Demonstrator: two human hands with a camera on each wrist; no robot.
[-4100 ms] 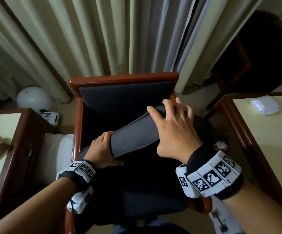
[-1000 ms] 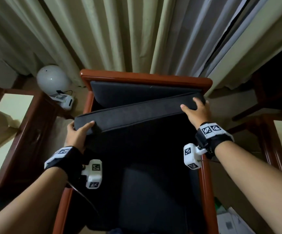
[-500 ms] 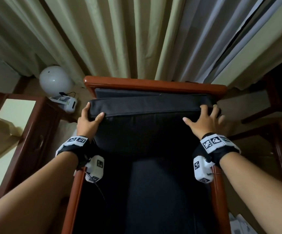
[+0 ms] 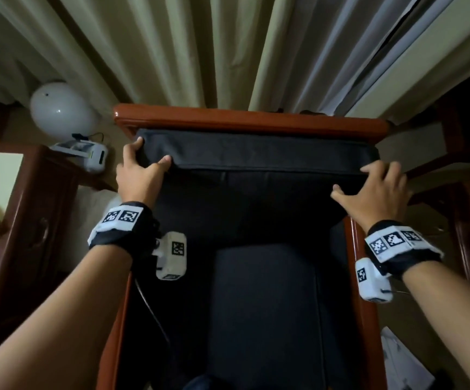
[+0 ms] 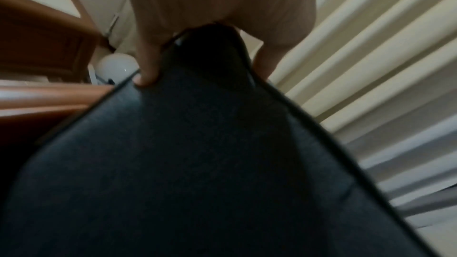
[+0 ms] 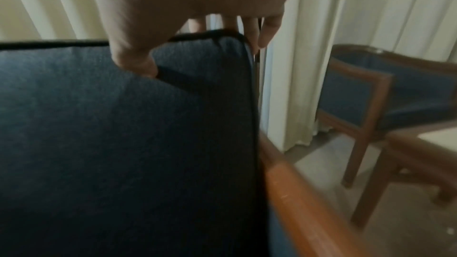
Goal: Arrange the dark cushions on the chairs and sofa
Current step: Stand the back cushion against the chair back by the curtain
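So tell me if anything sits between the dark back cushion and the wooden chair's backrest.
Nothing visible does. The dark rectangular back cushion stands against the red-brown wooden chair backrest, left hand gripping one top corner, right hand at the other.

Looks like a hotel room or sitting room: long pale curtains (image 4: 228,52) to the floor, matching red-brown wooden armchair (image 4: 250,119) with dark cushions (image 4: 256,153), second like chair (image 6: 395,89) nearby, wood side tables (image 4: 31,206), white globe lamp (image 4: 62,111) on the floor.
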